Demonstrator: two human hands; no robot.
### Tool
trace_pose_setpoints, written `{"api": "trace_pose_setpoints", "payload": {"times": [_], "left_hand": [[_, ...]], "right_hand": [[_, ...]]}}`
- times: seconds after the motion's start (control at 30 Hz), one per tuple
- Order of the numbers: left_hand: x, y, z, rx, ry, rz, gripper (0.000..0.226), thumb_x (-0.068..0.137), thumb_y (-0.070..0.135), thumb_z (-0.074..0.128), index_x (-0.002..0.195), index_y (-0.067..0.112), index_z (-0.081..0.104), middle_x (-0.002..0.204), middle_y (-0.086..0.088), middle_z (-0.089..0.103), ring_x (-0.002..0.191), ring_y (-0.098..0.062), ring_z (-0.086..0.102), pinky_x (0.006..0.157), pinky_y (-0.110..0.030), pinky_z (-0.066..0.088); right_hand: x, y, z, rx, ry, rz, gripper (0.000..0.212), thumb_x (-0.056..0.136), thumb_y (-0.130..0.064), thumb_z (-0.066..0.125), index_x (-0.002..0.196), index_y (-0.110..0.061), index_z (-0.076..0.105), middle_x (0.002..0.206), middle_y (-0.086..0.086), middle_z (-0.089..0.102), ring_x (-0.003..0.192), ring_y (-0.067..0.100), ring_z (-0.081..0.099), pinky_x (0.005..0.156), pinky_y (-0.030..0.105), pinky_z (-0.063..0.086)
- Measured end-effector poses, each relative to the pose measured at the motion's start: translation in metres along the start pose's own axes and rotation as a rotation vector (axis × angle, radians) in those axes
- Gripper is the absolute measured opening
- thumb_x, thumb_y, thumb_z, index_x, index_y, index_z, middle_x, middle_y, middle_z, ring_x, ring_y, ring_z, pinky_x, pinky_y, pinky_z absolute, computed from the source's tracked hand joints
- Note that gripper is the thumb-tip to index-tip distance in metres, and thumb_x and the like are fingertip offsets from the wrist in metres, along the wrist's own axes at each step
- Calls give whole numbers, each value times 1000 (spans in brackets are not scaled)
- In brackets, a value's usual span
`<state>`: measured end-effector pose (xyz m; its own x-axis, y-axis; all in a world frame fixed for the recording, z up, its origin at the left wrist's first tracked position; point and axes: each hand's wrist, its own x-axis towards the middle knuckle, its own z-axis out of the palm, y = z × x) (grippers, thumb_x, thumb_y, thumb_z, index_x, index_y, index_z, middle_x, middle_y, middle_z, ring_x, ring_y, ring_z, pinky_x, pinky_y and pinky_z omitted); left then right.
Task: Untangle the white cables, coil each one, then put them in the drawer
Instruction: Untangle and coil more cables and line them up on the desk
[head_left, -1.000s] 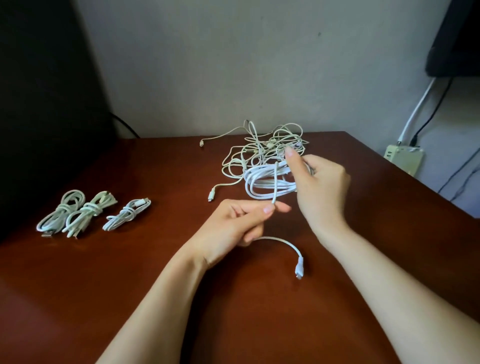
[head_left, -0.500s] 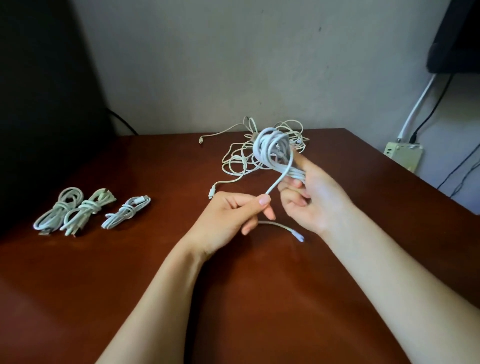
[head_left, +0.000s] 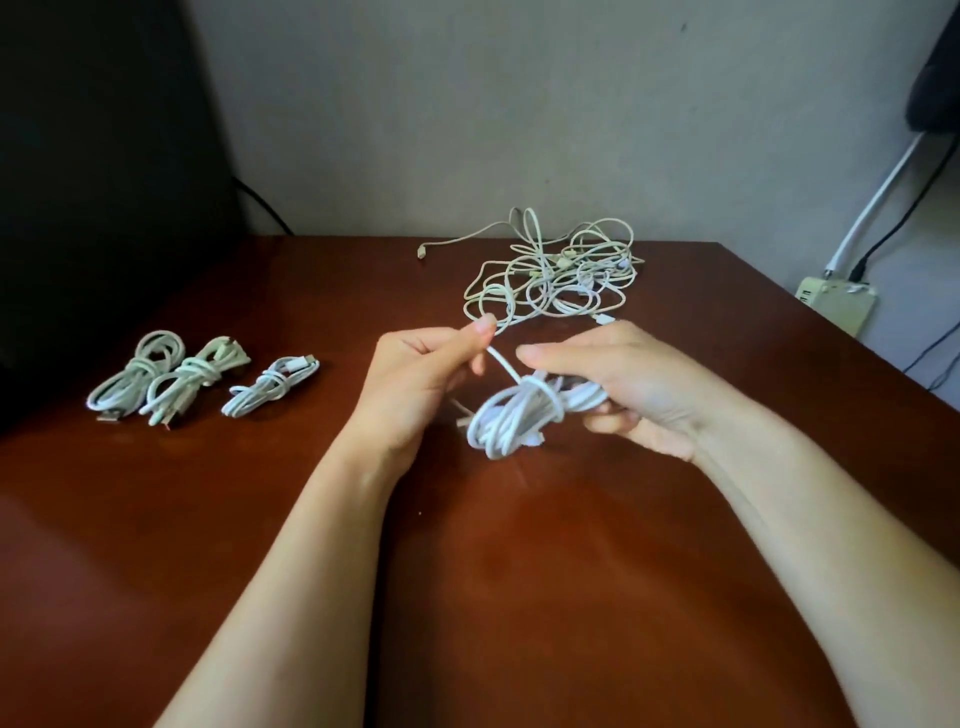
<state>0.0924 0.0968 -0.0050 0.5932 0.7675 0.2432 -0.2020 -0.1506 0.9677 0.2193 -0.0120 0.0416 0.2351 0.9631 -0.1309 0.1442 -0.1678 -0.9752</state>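
Holding one white cable over the table, bundled into loops with a turn wound round the middle; resting on the wood or lifted clear, cannot tell. Right hand closed about the bundle's right end, grip curled tight, thumb laid flat along the top, lower fingertips tucked under and only partly seen. That end of the bundle hidden inside the palm. Left hand just beside it, grip narrow, thumb and forefinger pinching the same cable's loose strand, drawn straight and slanting down into the wrap. Remaining left fingers folded behind the palm, hard to make out. One plug poking from the bundle's lower edge; a short bit of white showing between the hands, its course beyond telling.

Behind the hands, near the table's far edge and apart from the bundle: a tangle of thin white cables, loops crossing too thickly to count, one end trailing off leftward to a small plug. Nearest loop partly covered by the left forefinger.

On the table's left side, three finished coils in a row: left coil and middle coil touching or overlapping, cannot tell which; small coil slightly apart to their right.

Left margin filled by a dark shape, no detail readable. Past the table's right edge, a pale power strip, with a white conduit and a black lead rising from it toward a dark object cropped by the top corner. Both forearms cut off at the bottom.
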Motion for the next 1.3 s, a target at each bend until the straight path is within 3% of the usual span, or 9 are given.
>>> {"api": "trace_pose_setpoints", "payload": {"times": [0.1,0.23,0.33,0.4,0.67,0.8,0.9,1.1,1.3], "left_hand": [[-1,2,6,84,65,31,45,83,30,68,43,16,54,37,10,26,41,-5,20,42,-14,23],[-2,0,8,149,106,54,44,85,28,69,46,12,57,38,9,30,43,-5,25,45,-16,23],[-5,0,11,167,70,91,42,88,27,65,49,13,59,39,7,33,42,-4,26,44,-14,23],[-7,1,15,151,-8,106,38,92,24,60,57,9,62,40,7,34,40,-2,28,44,-12,24],[-15,1,28,173,-324,48,26,97,18,51,86,8,72,45,2,53,42,-5,29,46,-13,26],[-19,-1,35,219,-390,49,23,97,17,51,89,13,71,52,4,58,45,-9,34,49,-16,31],[-19,-3,37,272,-390,68,22,97,18,53,90,14,73,54,4,59,47,-10,39,53,-16,36],[-14,-5,28,202,-326,36,23,83,31,58,80,14,73,53,4,61,50,-9,46,58,-14,41],[-10,-2,18,143,-251,12,25,76,33,61,68,13,72,53,1,61,43,-8,43,52,-14,40]], "right_hand": [[1,2,-3,-250,60,-48,42,86,-20,67,66,16,57,45,3,30,35,7,21,34,16,17],[9,10,-6,-633,264,-166,55,85,-30,67,49,2,42,43,5,30,41,13,26,45,26,23],[14,16,-9,-793,416,-219,53,87,-36,62,57,7,54,54,25,43,54,17,37,58,36,29],[17,21,-12,-866,502,-244,53,90,-39,58,58,3,59,54,20,49,66,24,40,67,38,25],[29,35,-19,-885,822,-434,53,95,-39,54,50,-19,32,48,7,40,55,30,31,59,32,13],[30,35,-16,-724,910,-525,55,91,-42,51,48,-20,25,40,-1,33,47,23,33,58,35,15],[32,34,-12,-476,899,-502,60,93,-38,57,45,-18,28,38,-4,34,43,12,29,49,24,23],[26,21,-7,460,568,-282,35,94,-28,59,72,0,57,54,0,32,39,5,26,33,17,20],[19,6,-9,856,338,-178,25,93,-24,55,71,-14,56,46,-6,38,32,3,27,32,14,10]]}}
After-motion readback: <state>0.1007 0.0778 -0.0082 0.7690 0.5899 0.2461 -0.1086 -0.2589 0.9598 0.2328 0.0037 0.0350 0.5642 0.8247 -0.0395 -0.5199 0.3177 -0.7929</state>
